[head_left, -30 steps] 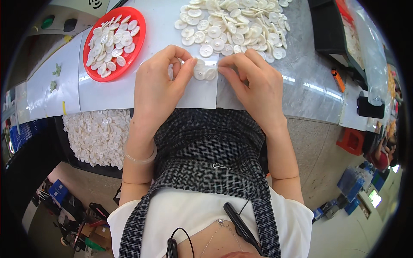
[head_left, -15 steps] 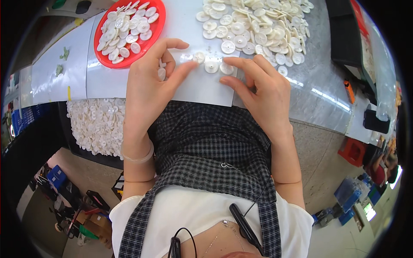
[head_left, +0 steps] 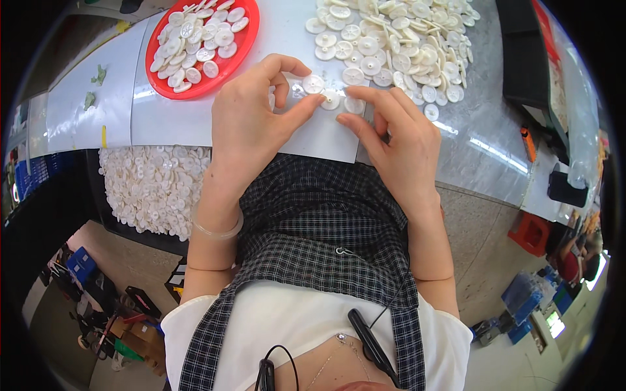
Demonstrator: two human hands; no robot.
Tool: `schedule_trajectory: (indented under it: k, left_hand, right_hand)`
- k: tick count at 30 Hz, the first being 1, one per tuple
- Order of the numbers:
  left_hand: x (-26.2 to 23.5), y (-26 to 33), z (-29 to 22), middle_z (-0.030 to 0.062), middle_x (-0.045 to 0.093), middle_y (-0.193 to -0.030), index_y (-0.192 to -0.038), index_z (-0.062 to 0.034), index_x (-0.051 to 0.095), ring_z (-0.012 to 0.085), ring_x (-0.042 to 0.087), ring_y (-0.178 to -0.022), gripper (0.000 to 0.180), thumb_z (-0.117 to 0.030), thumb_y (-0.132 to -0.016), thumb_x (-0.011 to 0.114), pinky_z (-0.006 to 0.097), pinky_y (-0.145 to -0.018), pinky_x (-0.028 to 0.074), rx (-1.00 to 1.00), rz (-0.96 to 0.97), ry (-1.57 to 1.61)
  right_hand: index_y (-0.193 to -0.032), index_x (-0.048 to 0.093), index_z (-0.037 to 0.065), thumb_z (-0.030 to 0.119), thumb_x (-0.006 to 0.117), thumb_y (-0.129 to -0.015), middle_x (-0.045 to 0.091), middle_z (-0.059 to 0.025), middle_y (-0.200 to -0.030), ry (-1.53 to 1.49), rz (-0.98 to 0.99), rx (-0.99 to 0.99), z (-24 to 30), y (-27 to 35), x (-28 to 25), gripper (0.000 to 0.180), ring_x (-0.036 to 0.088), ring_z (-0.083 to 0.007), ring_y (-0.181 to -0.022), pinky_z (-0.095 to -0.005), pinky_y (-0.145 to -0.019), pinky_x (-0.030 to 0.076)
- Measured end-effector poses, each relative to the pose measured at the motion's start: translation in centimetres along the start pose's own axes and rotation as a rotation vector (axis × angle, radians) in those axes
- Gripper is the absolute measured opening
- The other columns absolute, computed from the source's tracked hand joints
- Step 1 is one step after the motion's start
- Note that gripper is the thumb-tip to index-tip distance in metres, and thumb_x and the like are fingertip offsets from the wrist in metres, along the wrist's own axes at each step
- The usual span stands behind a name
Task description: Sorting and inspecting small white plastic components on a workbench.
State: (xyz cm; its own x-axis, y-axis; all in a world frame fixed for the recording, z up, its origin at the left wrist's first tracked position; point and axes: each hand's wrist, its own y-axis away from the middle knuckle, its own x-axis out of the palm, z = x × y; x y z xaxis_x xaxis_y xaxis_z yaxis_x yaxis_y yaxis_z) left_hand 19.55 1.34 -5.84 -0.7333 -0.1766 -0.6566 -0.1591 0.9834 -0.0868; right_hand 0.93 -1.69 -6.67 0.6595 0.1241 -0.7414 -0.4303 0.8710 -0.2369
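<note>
My left hand (head_left: 255,111) rests on a white sheet (head_left: 195,117) on the table, its fingers curled and the thumb and forefinger pressing a small white round disc (head_left: 330,99). My right hand (head_left: 396,133) lies beside it, the forefinger touching another white disc (head_left: 354,105). A third disc (head_left: 313,83) lies just above them. Behind the fingers spreads a big heap of white discs (head_left: 391,39). A red round tray (head_left: 208,65) at the upper left holds several more discs.
A dark bin full of white discs (head_left: 153,189) stands below the table's left edge. A black box (head_left: 525,58) sits at the right on the grey tabletop (head_left: 482,150). Blue crates (head_left: 78,260) and clutter lie on the floor.
The view has shifted so the table sits higher. Both hands have spread a little; discs once covered between the fingers now lie in a short row on the sheet.
</note>
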Motion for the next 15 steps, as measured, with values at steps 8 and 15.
schedule_trajectory:
  k: [8, 15]
  left_hand:
    - [0.2, 0.1, 1.0, -0.0035, 0.044, -0.062, -0.098, -0.0051, 0.061, 0.0042, 0.04, -0.051, 0.027, -0.013, -0.076, 0.075, 0.023, -0.046, 0.032, 0.147, -0.026, 0.236]
    - [-0.9, 0.4, -0.8, -0.0011, 0.045, -0.07, -0.108, -0.0049, 0.046, 0.0054, 0.035, -0.051, 0.021, -0.02, -0.094, 0.05, 0.014, -0.037, 0.026, -0.381, 0.26, 1.439]
  right_hand:
    - [-0.095, 0.067, 0.008, 0.013, 0.08, -0.07, 0.041, 0.0012, -0.061, -0.112, 0.013, 0.06, 0.1, -0.2, -0.6, 0.029, 0.039, -0.0077, -0.053, -0.0237, -0.047, 0.034]
    - [-0.099, 0.058, 0.002, 0.008, 0.08, -0.074, 0.052, 0.0035, -0.073, -0.608, 0.073, 0.12, 0.1, 0.3, -1.4, 0.033, 0.043, -0.0028, -0.062, -0.0183, -0.055, 0.037]
